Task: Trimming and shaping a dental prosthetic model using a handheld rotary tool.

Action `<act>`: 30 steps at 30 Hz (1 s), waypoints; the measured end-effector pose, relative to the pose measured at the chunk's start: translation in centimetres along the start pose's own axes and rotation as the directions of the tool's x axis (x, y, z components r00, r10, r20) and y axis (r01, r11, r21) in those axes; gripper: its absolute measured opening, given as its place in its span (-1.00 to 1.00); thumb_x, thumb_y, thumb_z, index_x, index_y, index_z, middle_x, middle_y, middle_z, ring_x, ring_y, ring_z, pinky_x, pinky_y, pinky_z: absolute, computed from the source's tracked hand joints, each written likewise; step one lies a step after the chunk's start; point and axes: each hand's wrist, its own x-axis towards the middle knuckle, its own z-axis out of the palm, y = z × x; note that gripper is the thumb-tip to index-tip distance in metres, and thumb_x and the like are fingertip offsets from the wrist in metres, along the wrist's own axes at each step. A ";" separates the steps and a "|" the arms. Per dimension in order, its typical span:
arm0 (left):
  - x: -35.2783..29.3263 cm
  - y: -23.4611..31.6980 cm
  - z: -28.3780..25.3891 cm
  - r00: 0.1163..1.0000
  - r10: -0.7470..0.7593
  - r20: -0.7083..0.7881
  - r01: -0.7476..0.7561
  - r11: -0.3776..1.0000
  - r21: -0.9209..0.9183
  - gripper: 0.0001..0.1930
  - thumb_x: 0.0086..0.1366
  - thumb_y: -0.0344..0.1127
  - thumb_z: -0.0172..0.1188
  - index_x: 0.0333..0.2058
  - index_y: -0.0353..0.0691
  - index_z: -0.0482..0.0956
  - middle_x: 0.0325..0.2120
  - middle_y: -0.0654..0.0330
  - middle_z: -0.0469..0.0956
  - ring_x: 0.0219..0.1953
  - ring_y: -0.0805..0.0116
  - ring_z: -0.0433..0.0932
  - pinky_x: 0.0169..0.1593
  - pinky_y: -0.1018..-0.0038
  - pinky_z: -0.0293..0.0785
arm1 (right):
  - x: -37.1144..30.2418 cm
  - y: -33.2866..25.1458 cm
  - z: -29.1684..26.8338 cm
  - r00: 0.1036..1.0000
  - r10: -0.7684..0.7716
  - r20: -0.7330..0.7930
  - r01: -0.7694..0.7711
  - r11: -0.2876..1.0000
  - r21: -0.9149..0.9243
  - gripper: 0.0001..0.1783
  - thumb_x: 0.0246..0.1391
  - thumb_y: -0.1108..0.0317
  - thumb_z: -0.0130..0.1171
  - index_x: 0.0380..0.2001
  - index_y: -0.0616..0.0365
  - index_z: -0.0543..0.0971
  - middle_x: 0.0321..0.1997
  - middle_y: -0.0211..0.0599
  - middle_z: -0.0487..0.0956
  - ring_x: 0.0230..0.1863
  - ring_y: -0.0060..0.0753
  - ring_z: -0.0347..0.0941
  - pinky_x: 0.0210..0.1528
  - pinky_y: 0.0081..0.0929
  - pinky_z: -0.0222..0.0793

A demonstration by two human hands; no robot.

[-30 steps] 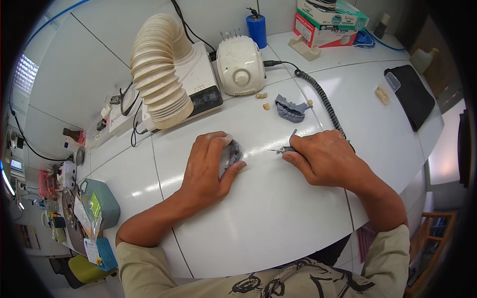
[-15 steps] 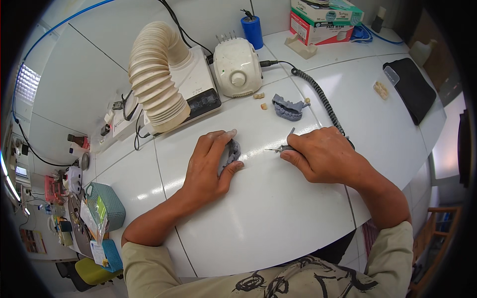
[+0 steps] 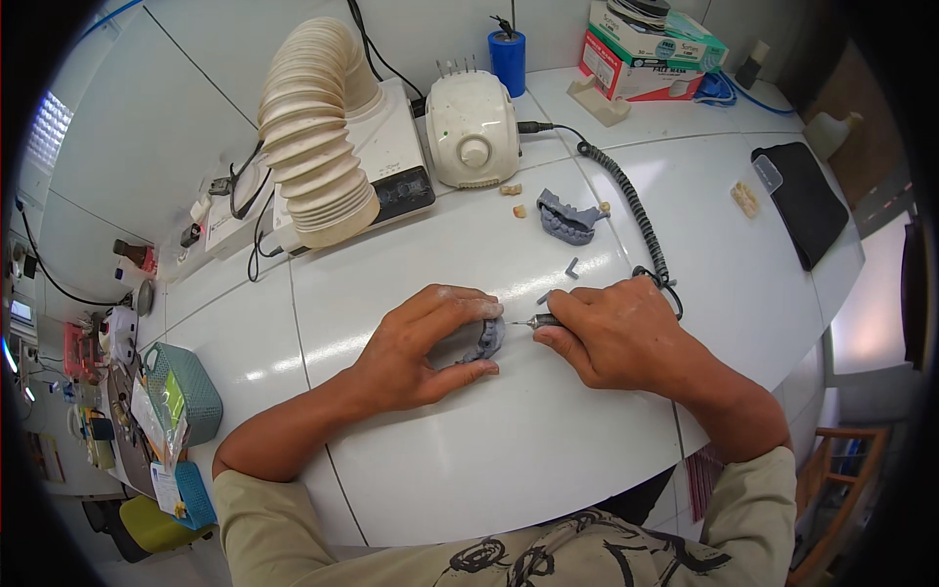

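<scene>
Grey ridged dental model point(image 3: 484, 339), left hand point(image 3: 416, 347) fingers grasping it; right hand point(image 3: 614, 333) grips slim metal handpiece point(image 3: 536, 321).

**What I'm wearing**

My left hand point(image 3: 416, 347) and right hand point(image 3: 616, 338) are bare: no gloves, rings or watch. My forearms are uncovered too. My khaki sleeves point(image 3: 269, 514) are pushed up near the elbows, and my shirt front point(image 3: 548, 558) carries a black swirling line pattern.
</scene>
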 end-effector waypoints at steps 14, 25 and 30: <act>0.0 -0.3 0.0 1.000 -0.005 -0.016 0.005 1.000 -0.001 -0.39 0.13 -0.19 0.69 0.12 -0.20 0.67 0.04 0.07 0.69 0.06 0.07 0.68 0.13 0.24 0.66 | -0.3 -0.2 0.4 0.999 -0.017 -0.031 0.016 0.999 -0.045 -0.54 0.49 -0.06 0.14 -0.32 0.12 0.61 -0.57 -0.19 0.66 -0.62 -0.02 0.62 -0.57 -0.12 0.43; 0.1 -0.2 -0.1 1.000 -0.014 -0.019 0.014 1.000 0.001 -0.38 0.10 -0.16 0.71 0.10 -0.21 0.67 0.01 0.08 0.70 0.05 0.08 0.69 0.13 0.25 0.67 | -0.2 -0.7 0.4 1.000 0.002 -0.025 -0.003 0.999 -0.049 -0.53 0.50 -0.05 0.13 -0.31 0.14 0.63 -0.55 -0.18 0.67 -0.60 -0.03 0.64 -0.56 -0.13 0.46; 0.1 -0.1 -0.1 1.000 -0.018 -0.016 0.019 1.000 0.007 -0.38 0.10 -0.15 0.71 0.09 -0.21 0.67 0.00 0.09 0.70 0.06 0.08 0.69 0.14 0.24 0.66 | -0.3 -0.6 0.5 1.000 -0.006 -0.028 0.005 0.999 -0.050 -0.53 0.50 -0.05 0.13 -0.32 0.13 0.62 -0.55 -0.19 0.67 -0.61 -0.02 0.63 -0.55 -0.13 0.47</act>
